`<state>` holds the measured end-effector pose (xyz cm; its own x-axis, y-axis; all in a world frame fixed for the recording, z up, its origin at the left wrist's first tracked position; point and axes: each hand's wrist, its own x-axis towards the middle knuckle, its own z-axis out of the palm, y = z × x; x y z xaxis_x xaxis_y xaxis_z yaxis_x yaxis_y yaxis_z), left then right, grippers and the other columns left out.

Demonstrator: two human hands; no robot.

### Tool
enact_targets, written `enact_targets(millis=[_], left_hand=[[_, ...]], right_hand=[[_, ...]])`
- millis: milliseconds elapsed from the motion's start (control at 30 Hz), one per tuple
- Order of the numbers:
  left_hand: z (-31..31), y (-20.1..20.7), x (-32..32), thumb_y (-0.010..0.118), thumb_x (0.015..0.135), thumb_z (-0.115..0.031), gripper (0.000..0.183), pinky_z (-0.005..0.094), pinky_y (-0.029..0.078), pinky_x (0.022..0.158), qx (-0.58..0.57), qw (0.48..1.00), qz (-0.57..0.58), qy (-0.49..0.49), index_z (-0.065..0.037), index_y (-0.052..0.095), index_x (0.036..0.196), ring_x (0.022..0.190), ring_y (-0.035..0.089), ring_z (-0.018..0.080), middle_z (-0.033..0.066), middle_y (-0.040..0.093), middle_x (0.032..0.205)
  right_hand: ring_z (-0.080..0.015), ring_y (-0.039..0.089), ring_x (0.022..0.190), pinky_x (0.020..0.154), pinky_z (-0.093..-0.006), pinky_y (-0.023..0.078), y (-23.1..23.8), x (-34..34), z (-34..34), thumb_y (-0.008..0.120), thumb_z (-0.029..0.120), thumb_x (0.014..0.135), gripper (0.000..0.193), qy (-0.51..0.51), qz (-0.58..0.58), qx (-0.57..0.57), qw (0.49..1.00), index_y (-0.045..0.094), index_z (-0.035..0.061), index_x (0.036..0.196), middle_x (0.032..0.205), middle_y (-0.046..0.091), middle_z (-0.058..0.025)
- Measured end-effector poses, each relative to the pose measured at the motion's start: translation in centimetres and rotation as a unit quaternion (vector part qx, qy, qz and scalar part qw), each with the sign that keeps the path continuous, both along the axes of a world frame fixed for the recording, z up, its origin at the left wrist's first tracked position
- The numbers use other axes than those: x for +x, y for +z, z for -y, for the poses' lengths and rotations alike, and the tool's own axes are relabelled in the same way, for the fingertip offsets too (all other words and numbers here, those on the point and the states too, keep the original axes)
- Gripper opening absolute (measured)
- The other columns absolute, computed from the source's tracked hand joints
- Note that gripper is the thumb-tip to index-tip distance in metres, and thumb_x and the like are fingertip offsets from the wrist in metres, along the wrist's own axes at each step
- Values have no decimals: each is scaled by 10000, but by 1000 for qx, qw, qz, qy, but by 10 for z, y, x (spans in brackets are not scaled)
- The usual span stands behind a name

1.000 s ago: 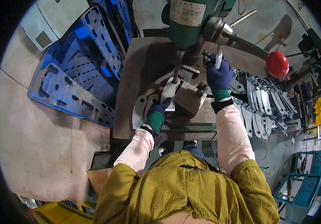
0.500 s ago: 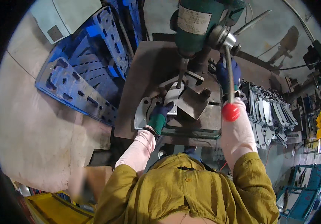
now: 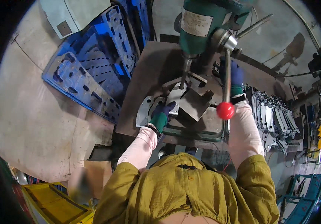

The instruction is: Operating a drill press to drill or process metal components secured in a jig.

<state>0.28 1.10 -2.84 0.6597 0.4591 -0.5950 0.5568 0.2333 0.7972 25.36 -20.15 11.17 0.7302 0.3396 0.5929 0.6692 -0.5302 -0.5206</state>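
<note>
Under the green drill press [image 3: 196,35], a silvery metal plate [image 3: 176,98] lies tilted against an angled steel block [image 3: 194,104]. The drill spindle [image 3: 185,72] comes down onto the plate's far end. My left hand [image 3: 163,112], in a navy glove with green cuff, grips the near end of the plate, thumb on top. Two similar curved plates, one of them this pale plate [image 3: 144,112], lie left of it. My right hand [image 3: 236,74], gloved alike, is behind the feed lever [image 3: 227,78] with its red knob [image 3: 226,110]; its fingers are mostly hidden.
Many finished-looking metal plates [image 3: 272,115] are heaped right of the machine table [image 3: 141,71]. Blue plastic pallets [image 3: 82,84] lean at the left. A yellow metal frame [image 3: 57,203] stands low left, near a cardboard box [image 3: 98,175]. Blue racks [image 3: 310,190] stand at lower right.
The red knob has swung slightly left and now hangs beside my right forearm instead of over it. My left hand still holds the plate. The whole view has shifted a little.
</note>
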Motion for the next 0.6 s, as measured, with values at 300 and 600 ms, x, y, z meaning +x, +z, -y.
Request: enact_targets(millis=[300,600], left_hand=[[6,29,12,688,852,-488,633,365,555,682,72,992,-81,-62,-45,577,1290,788,676,250,173,637,1150],[11,22,-3,700,827,-514,672,335,504,534,31,997,69,-19,5,581,1238,661,636,210,136,688,942]], right_hand=[[-311,692,797,722,-397,528,-2,-96,-8,664,257,826,265,50,-267,123,955,703,55,993,854,704,-171],[-277,683,926,855,-403,564,133,-178,-10,511,323,976,461,453,-624,448,452,575,-39,1254,1080,692,-177]])
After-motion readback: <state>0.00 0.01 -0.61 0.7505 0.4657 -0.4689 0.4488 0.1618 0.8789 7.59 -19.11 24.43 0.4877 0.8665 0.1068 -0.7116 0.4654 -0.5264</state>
